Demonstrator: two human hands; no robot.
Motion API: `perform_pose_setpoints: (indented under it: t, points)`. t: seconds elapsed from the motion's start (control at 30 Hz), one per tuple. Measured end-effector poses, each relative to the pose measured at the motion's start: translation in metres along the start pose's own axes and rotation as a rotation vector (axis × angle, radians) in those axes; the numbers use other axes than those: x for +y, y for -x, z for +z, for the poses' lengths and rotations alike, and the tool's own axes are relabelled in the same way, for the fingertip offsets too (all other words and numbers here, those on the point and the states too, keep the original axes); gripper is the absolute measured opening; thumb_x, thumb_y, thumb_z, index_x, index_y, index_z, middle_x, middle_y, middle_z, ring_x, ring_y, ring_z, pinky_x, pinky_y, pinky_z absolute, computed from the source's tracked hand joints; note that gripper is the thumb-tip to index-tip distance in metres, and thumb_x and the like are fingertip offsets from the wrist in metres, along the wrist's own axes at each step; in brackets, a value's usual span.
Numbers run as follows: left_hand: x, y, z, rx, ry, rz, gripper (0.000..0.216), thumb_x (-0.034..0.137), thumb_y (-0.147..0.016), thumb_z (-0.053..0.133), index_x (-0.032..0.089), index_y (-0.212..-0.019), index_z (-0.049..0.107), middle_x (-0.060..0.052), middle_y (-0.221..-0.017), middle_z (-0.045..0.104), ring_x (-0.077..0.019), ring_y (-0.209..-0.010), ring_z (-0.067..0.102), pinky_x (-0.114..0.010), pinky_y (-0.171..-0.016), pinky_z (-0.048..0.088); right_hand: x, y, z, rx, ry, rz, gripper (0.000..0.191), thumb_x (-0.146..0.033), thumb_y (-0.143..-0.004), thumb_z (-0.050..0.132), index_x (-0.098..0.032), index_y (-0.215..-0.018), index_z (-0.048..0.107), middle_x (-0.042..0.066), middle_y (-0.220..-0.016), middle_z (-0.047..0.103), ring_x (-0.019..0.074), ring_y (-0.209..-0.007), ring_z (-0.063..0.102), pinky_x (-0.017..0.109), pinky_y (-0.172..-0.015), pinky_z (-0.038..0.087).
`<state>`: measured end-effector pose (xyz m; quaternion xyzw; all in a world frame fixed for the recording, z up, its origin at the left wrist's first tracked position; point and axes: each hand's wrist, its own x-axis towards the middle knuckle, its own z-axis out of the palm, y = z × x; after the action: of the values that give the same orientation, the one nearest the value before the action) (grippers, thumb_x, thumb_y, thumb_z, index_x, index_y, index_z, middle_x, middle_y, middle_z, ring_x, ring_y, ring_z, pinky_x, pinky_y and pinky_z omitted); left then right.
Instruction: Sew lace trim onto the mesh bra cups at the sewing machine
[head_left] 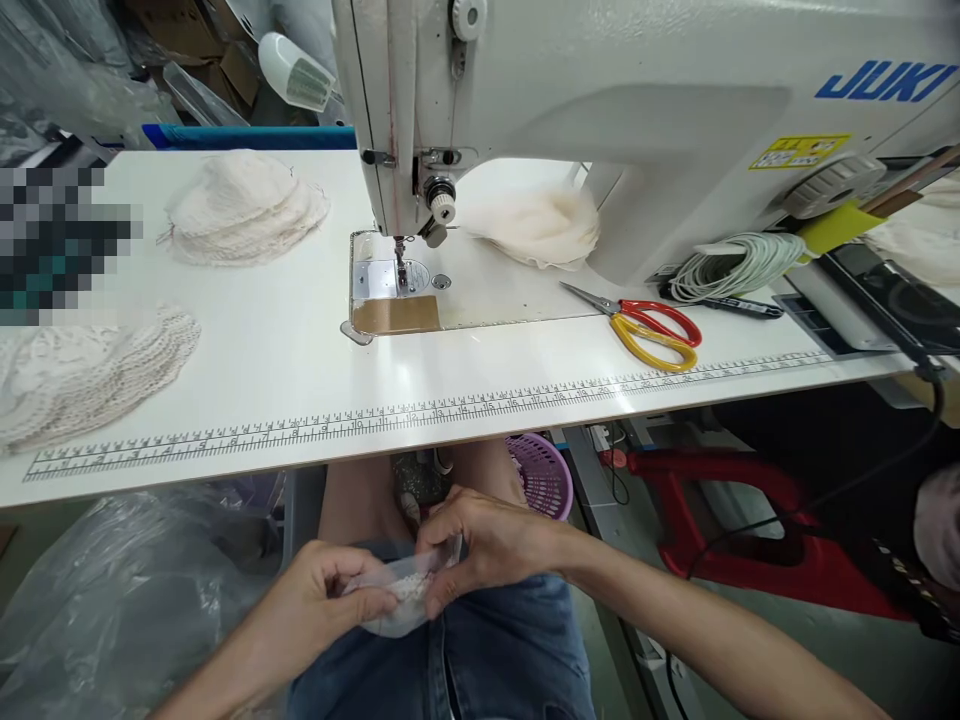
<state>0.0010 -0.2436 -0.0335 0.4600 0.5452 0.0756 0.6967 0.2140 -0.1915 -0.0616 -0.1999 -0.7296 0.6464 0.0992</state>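
Pinching plastic bag (401,600) — both hands

The white desk (285,370) carried a printed ruler (420,412) along its near edge, lace stacks (244,205) toward the left, a sewing machine (600,110) at the back, and scissors (649,325) right of centre.

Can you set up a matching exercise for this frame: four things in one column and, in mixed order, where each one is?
Things:
1. scissors
2. small plastic bag
3. purple basket
4. coiled white cord

Places:
A. under the table, beside the person's knee
B. held between the left hand and right hand over the lap
C. on the table, right of the needle
D. at the base of the sewing machine, behind the scissors

Pairs: 1-C, 2-B, 3-A, 4-D
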Motion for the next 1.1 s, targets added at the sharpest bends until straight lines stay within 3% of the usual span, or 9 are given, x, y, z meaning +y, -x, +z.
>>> perform_pose_setpoints:
  t: [0.2, 0.43, 0.6, 0.97, 1.1]
  points:
    - [-0.002, 0.002, -0.002, 0.066, -0.072, 0.008, 0.035, 0.045, -0.069, 0.062, 0.013, -0.056, 0.062, 0.003, -0.051, 0.043, -0.0106, -0.053, 0.034, -0.022, -0.050, 0.023, 0.000, -0.002, -0.002, -0.021, 0.123, -0.030, 0.015, -0.025, -0.081, 0.062, -0.012, -0.086, 0.068, -0.001, -0.068, 0.061, 0.0092, -0.062, 0.054, 0.017, -0.058, 0.039]
    - [-0.005, 0.002, -0.003, 0.056, -0.007, 0.003, 0.030, 0.041, -0.066, 0.066, 0.012, -0.058, 0.067, 0.004, -0.049, 0.041, -0.0098, -0.051, 0.029, -0.022, -0.049, 0.020, -0.004, -0.003, 0.000, -0.035, 0.048, 0.013, 0.013, -0.025, -0.079, 0.065, -0.013, -0.082, 0.065, -0.003, -0.066, 0.057, 0.0089, -0.061, 0.053, 0.018, -0.059, 0.040]
    - [-0.001, 0.011, -0.011, -0.066, -0.042, 0.012, 0.018, 0.030, -0.071, 0.065, 0.015, -0.078, 0.071, 0.002, -0.065, 0.055, -0.0128, -0.064, 0.041, -0.021, -0.059, 0.029, -0.001, -0.001, -0.003, -0.065, -0.101, 0.056, 0.010, -0.019, -0.079, 0.063, -0.011, -0.085, 0.064, -0.001, -0.071, 0.059, 0.0097, -0.064, 0.054, 0.018, -0.059, 0.041]
    - [-0.012, 0.014, -0.012, 0.069, -0.114, -0.020, 0.023, 0.037, -0.070, 0.066, 0.016, -0.079, 0.072, -0.001, -0.071, 0.065, -0.0175, -0.070, 0.052, -0.020, -0.060, 0.037, -0.001, 0.004, -0.002, -0.046, -0.151, 0.145, 0.015, -0.025, -0.080, 0.062, -0.011, -0.086, 0.064, 0.001, -0.072, 0.059, 0.0105, -0.064, 0.052, 0.019, -0.059, 0.041]
    - [-0.011, 0.018, -0.011, 0.009, -0.082, -0.024, 0.021, 0.033, -0.073, 0.061, 0.014, -0.078, 0.070, 0.000, -0.066, 0.062, -0.0144, -0.063, 0.050, -0.020, -0.057, 0.033, -0.003, 0.004, 0.001, -0.035, -0.117, 0.117, 0.013, -0.023, -0.079, 0.063, -0.011, -0.085, 0.065, 0.000, -0.071, 0.058, 0.0100, -0.064, 0.052, 0.019, -0.058, 0.040]
